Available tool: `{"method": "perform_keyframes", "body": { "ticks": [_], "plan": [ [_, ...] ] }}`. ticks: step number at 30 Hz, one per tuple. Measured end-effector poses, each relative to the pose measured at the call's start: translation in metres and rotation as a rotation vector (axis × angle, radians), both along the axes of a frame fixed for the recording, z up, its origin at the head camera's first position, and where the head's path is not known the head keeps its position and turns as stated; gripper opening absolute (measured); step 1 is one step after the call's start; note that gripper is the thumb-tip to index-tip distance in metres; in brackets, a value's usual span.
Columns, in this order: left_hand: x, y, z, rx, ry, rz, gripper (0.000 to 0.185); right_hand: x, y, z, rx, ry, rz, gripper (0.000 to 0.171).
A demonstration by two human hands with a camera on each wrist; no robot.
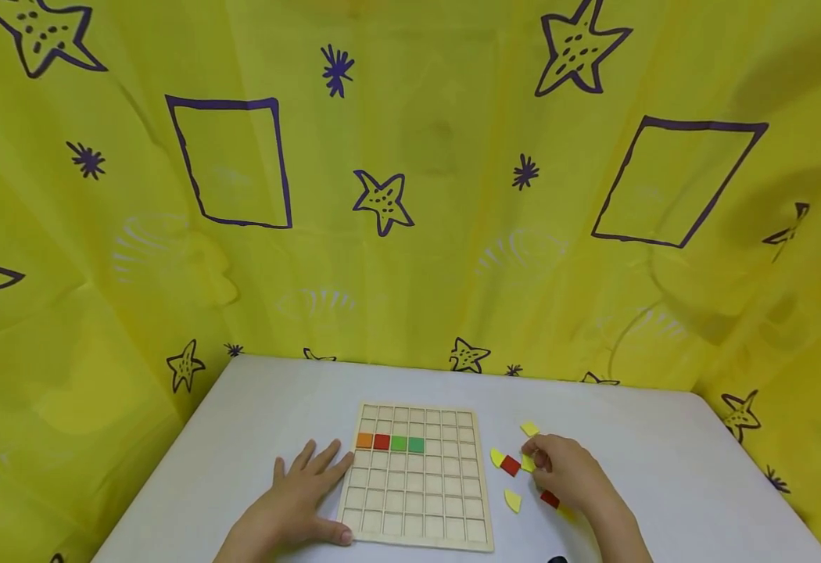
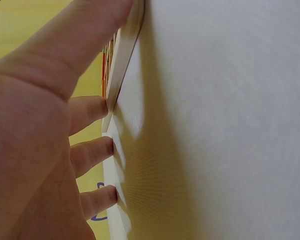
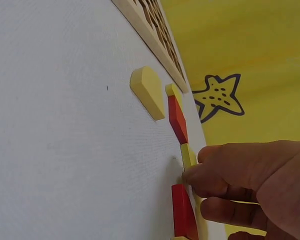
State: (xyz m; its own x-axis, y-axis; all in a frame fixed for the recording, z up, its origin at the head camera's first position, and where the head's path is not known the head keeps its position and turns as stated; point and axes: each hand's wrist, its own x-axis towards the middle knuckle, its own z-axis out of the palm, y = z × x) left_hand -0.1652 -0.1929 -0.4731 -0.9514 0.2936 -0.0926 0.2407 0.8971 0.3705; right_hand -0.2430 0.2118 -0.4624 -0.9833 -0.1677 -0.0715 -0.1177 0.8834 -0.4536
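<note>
my left hand (image 1: 298,493) lies flat and open on the surface (image 1: 241,438), fingers against the wooden grid board's (image 1: 417,500) left edge. my right hand (image 1: 568,473) pinches a yellow piece (image 1: 527,463) right of the board. if that grip slips, i judge it could knock the red square (image 1: 510,466) touching it. counted: four tiles placed, four yellow and two red pieces loose.
</note>
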Motion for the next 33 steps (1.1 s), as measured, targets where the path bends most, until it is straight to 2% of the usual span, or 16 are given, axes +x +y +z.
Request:
{"method": "perform_keyframes", "body": {
  "ticks": [9, 15, 21, 25, 33],
  "plan": [
    [-0.002, 0.000, -0.001, 0.013, -0.023, 0.011, 0.105, -0.003, -0.002, 0.000, 0.035, 0.029, 0.038, 0.022],
    [-0.002, 0.000, 0.000, 0.000, -0.021, 0.006, 0.105, 0.002, -0.013, -0.003, 0.029, 0.131, 0.062, 0.028],
    [-0.001, 0.001, 0.002, -0.007, -0.021, 0.002, 0.105, 0.004, -0.025, -0.007, 0.090, 0.188, 0.068, 0.017],
    [-0.002, 0.001, 0.003, -0.005, -0.035, 0.014, 0.105, 0.005, -0.026, -0.006, 0.080, 0.206, 0.069, 0.011],
    [0.000, 0.001, 0.003, -0.002, -0.031, 0.005, 0.105, 0.005, -0.027, -0.007, 0.085, 0.212, 0.064, 0.012]
  ]
}}
